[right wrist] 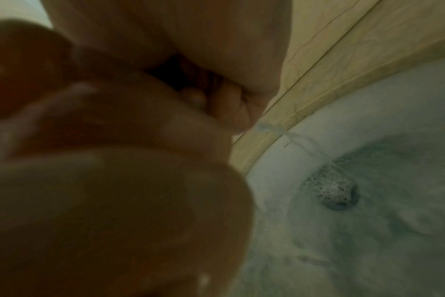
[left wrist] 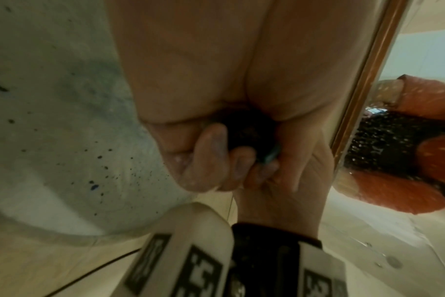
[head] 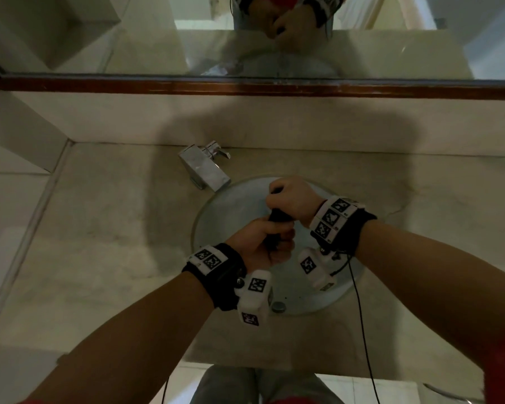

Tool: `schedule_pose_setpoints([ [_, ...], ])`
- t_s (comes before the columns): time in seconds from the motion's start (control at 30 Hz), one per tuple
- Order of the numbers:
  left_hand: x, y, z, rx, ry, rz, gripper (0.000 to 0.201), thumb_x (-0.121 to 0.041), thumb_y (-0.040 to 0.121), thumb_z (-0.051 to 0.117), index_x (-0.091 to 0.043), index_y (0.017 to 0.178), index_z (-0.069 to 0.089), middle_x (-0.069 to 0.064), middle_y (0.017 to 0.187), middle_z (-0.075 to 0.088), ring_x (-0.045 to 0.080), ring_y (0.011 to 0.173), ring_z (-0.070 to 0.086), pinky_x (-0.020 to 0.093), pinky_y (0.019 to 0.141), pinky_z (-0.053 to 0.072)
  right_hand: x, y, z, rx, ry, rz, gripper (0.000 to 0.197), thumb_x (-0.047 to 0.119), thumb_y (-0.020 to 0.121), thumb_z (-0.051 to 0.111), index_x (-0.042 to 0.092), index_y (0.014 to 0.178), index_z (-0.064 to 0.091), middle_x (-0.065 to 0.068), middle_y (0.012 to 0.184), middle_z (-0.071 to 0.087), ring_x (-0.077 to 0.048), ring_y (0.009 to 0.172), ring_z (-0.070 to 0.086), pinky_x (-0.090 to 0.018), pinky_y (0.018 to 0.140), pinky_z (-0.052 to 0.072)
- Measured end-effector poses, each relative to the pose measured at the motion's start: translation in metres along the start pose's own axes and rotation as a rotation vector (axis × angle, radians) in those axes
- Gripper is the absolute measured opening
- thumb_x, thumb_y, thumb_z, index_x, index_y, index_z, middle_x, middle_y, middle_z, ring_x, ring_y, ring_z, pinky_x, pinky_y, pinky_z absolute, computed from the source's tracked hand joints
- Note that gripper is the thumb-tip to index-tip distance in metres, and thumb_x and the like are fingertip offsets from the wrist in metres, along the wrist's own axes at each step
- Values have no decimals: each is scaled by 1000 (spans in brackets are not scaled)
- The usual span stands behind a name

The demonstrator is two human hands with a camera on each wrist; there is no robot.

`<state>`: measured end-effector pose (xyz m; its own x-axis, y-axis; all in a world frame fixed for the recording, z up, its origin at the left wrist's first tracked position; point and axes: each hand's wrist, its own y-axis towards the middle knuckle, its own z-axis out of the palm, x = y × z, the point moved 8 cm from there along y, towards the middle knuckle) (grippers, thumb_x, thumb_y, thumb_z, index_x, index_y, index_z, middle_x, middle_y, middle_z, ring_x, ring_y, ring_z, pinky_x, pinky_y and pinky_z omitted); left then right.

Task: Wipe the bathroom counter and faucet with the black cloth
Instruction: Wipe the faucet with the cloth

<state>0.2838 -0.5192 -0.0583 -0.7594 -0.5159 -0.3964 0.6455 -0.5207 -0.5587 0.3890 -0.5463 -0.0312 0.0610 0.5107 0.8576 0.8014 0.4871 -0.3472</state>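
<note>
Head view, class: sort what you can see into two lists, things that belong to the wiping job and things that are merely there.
Job:
- cloth, gripped by both hands over the basin
- left hand
- right hand
- faucet
- counter

Merely there:
- basin, with foam round its drain in the right wrist view
- mirror
- wrist cable

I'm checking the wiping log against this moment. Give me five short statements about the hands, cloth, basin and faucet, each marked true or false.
1. Both hands grip the black cloth. True: left hand and right hand are curled round it.
2. The cloth lies spread flat on the counter. False: it is bunched between the hands.
3. The hands are over the basin. True.
4. The right hand rests on the faucet. False: nothing touches the faucet.
5. Foam sits at the drain. True.
</note>
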Motion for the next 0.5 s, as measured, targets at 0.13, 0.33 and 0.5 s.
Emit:
schedule_pose_setpoints([
  [0.13, 2, -1, 9, 69, -69, -7, 8, -10, 90, 51, -15, 84, 49, 0, 67, 38, 11, 54, 36, 21, 45, 35, 8, -4, -2, 34, 48, -40, 25, -7, 75, 60, 6, 59, 45, -5, 58, 33, -14, 54, 30, -26, 49, 26],
  [0.33, -5, 3, 3, -87, 178, 17, 9, -7, 92, 57, -14, 96, 54, 2, 72, 51, 13, 58, 48, 20, 44, 38, -1, -1, -11, 17, 35, -8, 21, -1, 78, 64, 5, 62, 52, -3, 57, 40, -13, 53, 37, -23, 48, 32],
  [0.5, -22, -4, -13, -241, 319, -47, 36, -37, 96, 52, -12, 122, 59, 9, 102, 66, 27, 81, 68, 28, 55, 51, -19, 0, -25, -14, 24, 150, 24, 30, 92, 65, 10, 79, 61, -1, 68, 54, -12, 57, 51, -22, 46, 40],
])
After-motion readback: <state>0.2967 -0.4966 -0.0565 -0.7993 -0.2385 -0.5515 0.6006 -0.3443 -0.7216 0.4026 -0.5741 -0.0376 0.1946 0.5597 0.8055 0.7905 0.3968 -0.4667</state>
